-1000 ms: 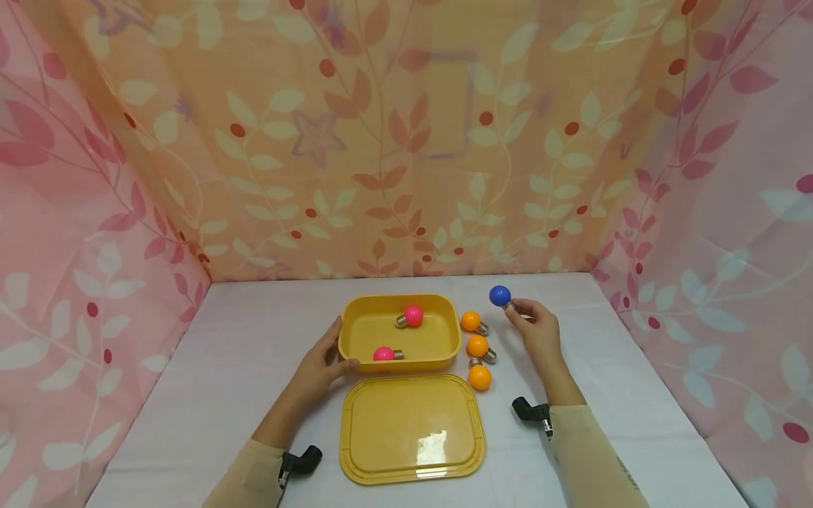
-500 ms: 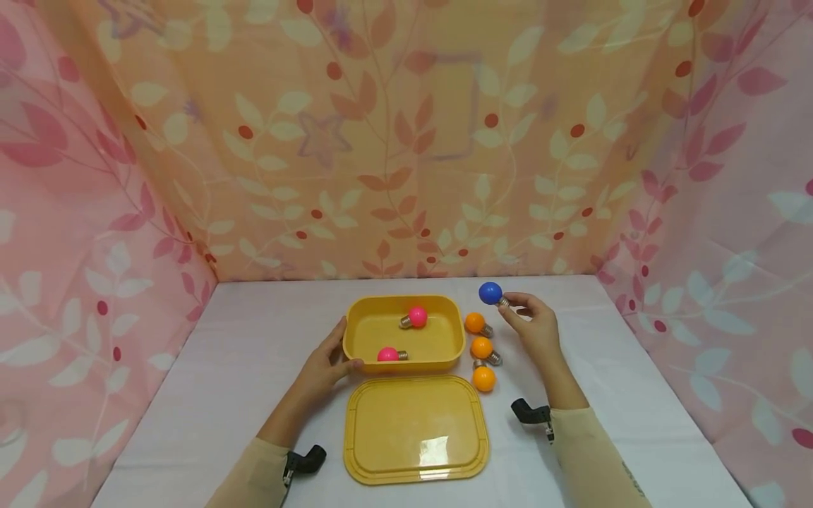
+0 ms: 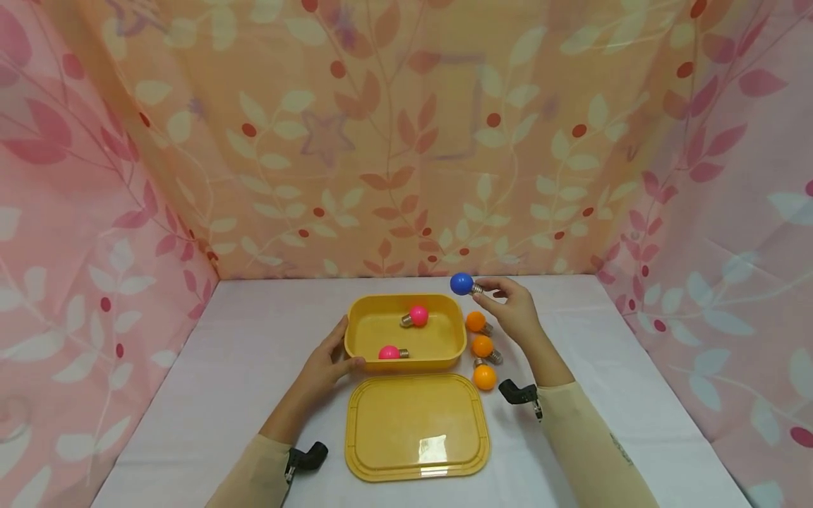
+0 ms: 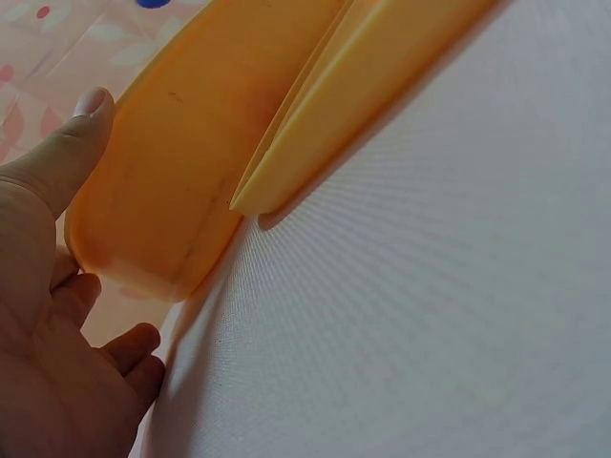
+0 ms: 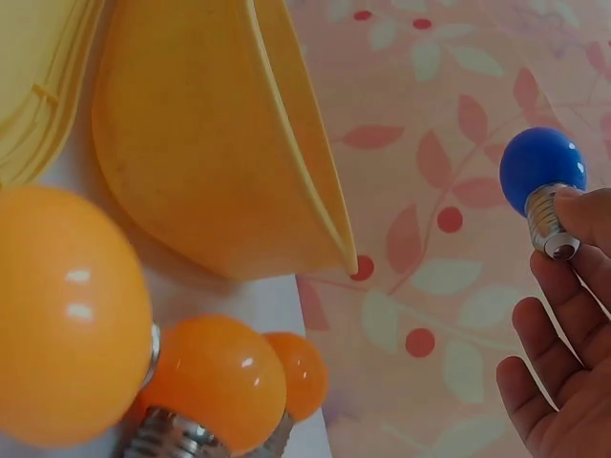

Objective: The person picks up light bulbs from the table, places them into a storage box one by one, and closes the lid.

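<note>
My right hand (image 3: 517,310) pinches a blue light bulb (image 3: 461,284) by its metal screw base. The bulb is raised near the far right corner of a yellow plastic box (image 3: 406,365). In the right wrist view, the thumb lies over the bulb's base (image 5: 546,218) and the other fingers spread below. My left hand (image 3: 320,367) holds the box at its near left corner, thumb along the front and fingers round the left side. Two pink bulbs lie inside: one near the back (image 3: 418,315), the other by the front wall (image 3: 389,352), partly hidden.
Right of the box, three orange bulbs stand in a row: far (image 3: 476,322), middle (image 3: 482,346) and near (image 3: 485,377). A flat yellow lid (image 3: 416,427) lies in front of the box on the white tablecloth (image 3: 260,317). Patterned curtains (image 3: 406,176) enclose the back and sides.
The blue bulb has moved left with my right hand, from beyond the orange bulbs to the box's far right corner. My left hand stays at the box.
</note>
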The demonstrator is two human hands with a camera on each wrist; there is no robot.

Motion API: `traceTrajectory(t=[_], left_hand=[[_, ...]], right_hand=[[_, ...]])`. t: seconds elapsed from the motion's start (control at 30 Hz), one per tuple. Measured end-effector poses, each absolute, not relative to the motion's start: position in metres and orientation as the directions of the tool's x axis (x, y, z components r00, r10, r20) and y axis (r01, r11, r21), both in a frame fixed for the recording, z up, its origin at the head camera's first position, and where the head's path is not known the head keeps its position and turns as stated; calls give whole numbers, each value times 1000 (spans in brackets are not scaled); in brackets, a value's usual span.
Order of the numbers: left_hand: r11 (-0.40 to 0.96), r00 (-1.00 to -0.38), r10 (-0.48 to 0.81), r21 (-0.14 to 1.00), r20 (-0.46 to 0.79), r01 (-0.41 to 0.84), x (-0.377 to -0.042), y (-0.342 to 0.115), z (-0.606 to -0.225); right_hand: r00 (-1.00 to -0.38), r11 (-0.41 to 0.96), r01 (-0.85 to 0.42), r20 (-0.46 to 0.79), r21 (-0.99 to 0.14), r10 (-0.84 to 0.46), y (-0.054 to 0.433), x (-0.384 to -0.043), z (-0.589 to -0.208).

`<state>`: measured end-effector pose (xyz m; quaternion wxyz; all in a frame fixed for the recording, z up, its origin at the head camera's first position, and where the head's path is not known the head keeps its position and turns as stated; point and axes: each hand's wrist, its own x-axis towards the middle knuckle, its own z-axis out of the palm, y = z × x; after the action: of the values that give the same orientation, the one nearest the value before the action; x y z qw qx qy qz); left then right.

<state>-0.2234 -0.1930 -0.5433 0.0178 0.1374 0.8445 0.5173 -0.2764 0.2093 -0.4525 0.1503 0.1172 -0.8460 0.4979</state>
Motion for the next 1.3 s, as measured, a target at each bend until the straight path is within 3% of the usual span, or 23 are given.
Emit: traceTrajectory(t=[0.2,0.37,0.67,0.97,1.3], left_hand=[[422,-963,245,882,112,210,-223,-193,-543],[420,-965,240,885,106,202,-223,-192,-544],[403,-968,235,897,92,182,-224,-191,-545],[400,-968,232,899,90,180,-224,-191,-543],[410,-969,231,895,83,175,-223,-191,-542]], right_hand=[[-933,534,-357,318,-766,-168,188,-289,-443],[-943,593,-314,170,-742,-288,169,-298,-434],[-884,634,-379,62,-674,-462,146,-316,-429],[-827,631,-418,-13,-654,-562,124,-325,-424],[-818,654,-396,-76,-644,-570,111,-325,-431]])
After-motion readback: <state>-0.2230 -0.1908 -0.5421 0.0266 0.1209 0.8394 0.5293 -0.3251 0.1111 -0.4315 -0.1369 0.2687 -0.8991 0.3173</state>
